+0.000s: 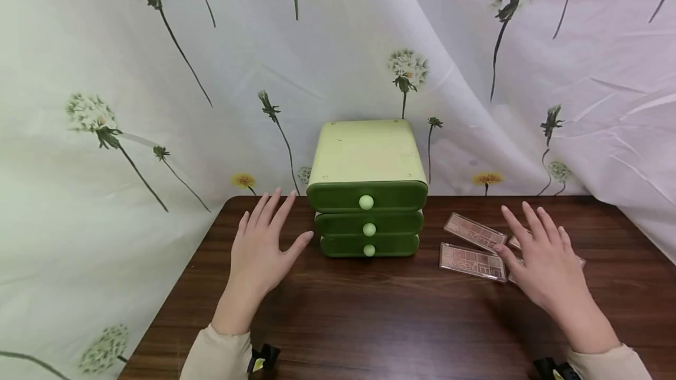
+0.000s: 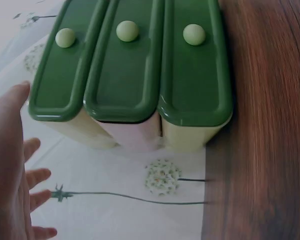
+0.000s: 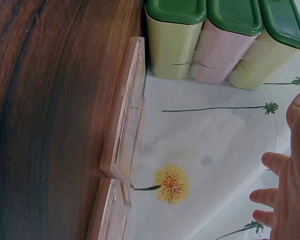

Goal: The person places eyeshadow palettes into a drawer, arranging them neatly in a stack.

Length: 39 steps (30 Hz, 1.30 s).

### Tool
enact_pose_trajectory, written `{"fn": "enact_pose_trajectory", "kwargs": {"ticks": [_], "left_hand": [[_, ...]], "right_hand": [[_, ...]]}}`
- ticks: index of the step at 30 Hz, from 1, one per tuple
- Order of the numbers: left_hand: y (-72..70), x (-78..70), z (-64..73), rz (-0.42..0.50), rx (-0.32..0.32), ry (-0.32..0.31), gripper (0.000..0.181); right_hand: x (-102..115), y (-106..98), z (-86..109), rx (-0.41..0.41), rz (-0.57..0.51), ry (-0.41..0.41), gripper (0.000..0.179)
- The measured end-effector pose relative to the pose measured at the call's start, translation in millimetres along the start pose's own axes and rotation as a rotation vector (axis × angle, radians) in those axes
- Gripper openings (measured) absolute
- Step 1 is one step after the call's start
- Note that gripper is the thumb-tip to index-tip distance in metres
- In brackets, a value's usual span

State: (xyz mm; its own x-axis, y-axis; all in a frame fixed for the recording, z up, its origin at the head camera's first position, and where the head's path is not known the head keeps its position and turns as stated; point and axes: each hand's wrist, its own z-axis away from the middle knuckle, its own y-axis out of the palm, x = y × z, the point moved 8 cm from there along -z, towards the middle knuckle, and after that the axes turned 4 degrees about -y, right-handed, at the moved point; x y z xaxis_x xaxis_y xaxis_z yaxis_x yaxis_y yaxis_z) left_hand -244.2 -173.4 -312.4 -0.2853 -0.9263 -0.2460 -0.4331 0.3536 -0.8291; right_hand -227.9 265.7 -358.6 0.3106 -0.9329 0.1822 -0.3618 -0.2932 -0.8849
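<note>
A small three-drawer cabinet (image 1: 368,151) with a pale yellow-green top, dark green drawer fronts and round light green knobs stands at the back of the table, its drawers closed. My left hand (image 1: 261,254) is held over the table just left of it, fingers spread and nothing held; the left wrist view shows that hand (image 2: 10,165) beside the drawer fronts. Several flat eyeshadow palettes (image 1: 472,262) with clear lids lie to the cabinet's right. Over them hovers my right hand (image 1: 549,265), fingers spread, partly hiding some. In the right wrist view, palette edges (image 3: 121,115) show.
The dark brown wood table (image 1: 369,321) carries all of this. Behind it and along the left hangs a white cloth (image 1: 338,63) printed with dandelions, close behind the cabinet. A black wrist strap (image 1: 264,358) shows at the left sleeve.
</note>
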Motion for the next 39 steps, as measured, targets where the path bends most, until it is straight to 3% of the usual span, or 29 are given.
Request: {"fn": "enact_pose_trajectory", "kwargs": {"ticks": [5, 10, 22, 31, 39], "left_hand": [[4.3, -2.0, -8.6, 0.06, 0.046, 0.042, 0.071], [7.5, 1.1, -20.5, 0.167, 0.074, 0.042, 0.068], [21.3, 13.2, -55.2, 0.639, 0.266, 0.058, 0.053], [21.8, 9.5, -79.6, 0.782, 0.341, 0.083, 0.051], [22.7, 5.0, -96.7, 0.84, 0.364, 0.045, 0.05]], "right_hand": [[2.6, 3.8, -0.3, 0.017, -0.011, -0.002, 0.071], [6.0, 7.7, -0.5, 0.033, -0.013, -0.009, 0.07], [9.6, 13.7, -1.7, 0.065, -0.027, -0.002, 0.066], [13.1, 11.1, -4.3, 0.048, -0.049, -0.004, 0.066], [18.5, 2.6, -4.4, 0.022, -0.07, -0.027, 0.065]]}}
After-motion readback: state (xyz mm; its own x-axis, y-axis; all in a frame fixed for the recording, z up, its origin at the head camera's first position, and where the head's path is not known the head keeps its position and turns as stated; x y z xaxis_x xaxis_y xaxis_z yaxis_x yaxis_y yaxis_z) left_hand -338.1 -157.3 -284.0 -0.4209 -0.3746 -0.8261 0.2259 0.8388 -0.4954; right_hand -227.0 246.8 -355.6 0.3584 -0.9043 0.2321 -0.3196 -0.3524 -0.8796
